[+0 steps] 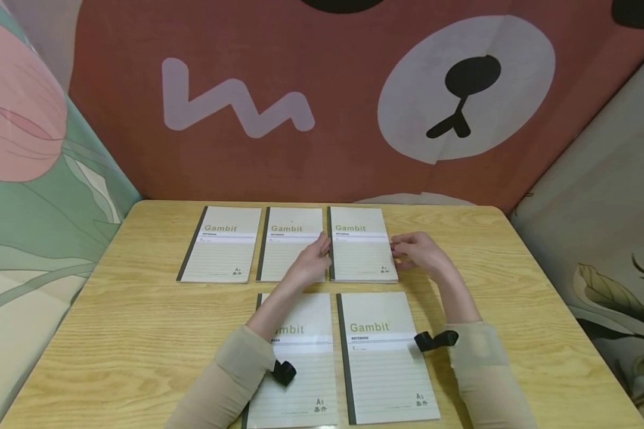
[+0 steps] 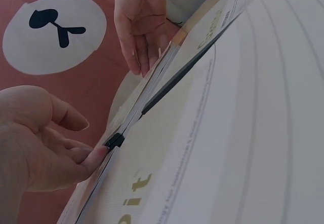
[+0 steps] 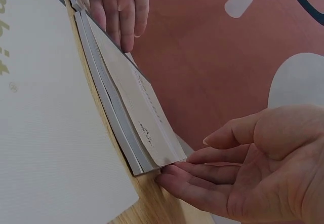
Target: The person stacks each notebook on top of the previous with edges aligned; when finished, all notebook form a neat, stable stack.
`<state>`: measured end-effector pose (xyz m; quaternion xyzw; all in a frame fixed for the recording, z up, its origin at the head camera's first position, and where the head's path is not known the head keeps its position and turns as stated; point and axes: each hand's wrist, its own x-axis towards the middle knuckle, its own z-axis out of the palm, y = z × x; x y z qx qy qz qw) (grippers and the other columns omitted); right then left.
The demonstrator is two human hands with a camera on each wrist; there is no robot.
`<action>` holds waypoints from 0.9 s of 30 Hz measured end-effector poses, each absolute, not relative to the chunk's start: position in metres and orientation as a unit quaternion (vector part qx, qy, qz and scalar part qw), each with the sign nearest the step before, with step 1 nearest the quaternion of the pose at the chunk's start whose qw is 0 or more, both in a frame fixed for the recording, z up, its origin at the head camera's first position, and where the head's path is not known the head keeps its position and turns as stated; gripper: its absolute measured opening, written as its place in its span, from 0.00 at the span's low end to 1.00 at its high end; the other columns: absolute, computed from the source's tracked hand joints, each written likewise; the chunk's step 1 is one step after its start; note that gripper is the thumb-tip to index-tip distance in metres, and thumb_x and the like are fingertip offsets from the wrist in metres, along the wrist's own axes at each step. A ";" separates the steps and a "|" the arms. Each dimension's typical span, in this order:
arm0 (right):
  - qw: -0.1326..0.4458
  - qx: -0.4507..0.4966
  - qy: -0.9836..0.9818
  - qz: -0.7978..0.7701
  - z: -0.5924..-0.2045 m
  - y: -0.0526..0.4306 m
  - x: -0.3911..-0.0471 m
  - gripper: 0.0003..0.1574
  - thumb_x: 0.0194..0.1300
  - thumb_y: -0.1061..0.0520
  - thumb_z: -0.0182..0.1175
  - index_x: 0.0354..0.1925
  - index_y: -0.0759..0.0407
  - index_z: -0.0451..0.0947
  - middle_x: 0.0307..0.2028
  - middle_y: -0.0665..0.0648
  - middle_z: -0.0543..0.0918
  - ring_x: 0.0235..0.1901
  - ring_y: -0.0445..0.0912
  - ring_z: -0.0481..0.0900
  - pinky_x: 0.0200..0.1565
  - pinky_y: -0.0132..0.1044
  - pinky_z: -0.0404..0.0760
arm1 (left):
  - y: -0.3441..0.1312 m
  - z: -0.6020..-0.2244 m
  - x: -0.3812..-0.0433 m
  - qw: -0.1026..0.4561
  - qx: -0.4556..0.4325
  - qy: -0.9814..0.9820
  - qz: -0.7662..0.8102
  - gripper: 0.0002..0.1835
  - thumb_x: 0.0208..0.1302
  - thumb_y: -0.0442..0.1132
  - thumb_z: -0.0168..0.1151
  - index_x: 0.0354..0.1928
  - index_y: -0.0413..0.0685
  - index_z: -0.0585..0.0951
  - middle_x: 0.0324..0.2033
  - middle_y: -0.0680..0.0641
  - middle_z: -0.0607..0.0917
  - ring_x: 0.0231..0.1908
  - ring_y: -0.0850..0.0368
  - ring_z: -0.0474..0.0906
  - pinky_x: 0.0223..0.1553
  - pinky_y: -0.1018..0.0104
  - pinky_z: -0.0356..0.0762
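Observation:
A white A5 "Gambit" notebook [image 1: 361,256] with a dark spine lies at the right end of the back row. My left hand [image 1: 308,262] is at its spine side, over the edge of the middle notebook [image 1: 285,247]. Against its right edge are the fingertips of my right hand [image 1: 421,253]. In the right wrist view, the notebook [image 3: 136,97] shows two layers of pages along its lower edge, and the right thumb stands off from the cover. The left wrist view shows the left fingers [image 2: 96,160] by a dark spine end, thumb apart.
Another matching notebook [image 1: 220,253] ends the back row at the left. Nearer me lie two more, a left one [image 1: 300,375] partly under my left forearm and a right one [image 1: 389,375]. The wooden table [image 1: 139,333] meets a reddish printed backdrop [image 1: 322,167] at its far edge.

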<state>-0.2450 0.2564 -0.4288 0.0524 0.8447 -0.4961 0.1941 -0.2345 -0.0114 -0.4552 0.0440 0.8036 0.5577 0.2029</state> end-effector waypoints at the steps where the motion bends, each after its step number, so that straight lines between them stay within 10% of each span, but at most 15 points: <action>1: 0.195 0.055 0.844 -0.497 -0.429 0.256 -0.245 0.32 0.81 0.59 0.46 0.75 0.73 0.59 0.71 0.73 0.70 0.68 0.62 0.74 0.63 0.52 0.83 | -0.012 -0.455 -0.234 0.203 0.047 0.802 0.560 0.40 0.73 0.32 0.47 0.83 0.46 0.44 0.81 0.46 0.57 0.81 0.50 0.54 0.82 0.54 0.49; 27: 0.208 0.049 0.819 -0.533 -0.426 0.267 -0.244 0.36 0.81 0.54 0.48 0.78 0.70 0.55 0.71 0.73 0.70 0.61 0.55 0.81 0.65 0.50 0.82 | -0.013 -0.455 -0.236 0.179 0.036 0.789 0.586 0.38 0.74 0.35 0.49 0.82 0.47 0.51 0.80 0.43 0.62 0.79 0.47 0.60 0.80 0.54 0.59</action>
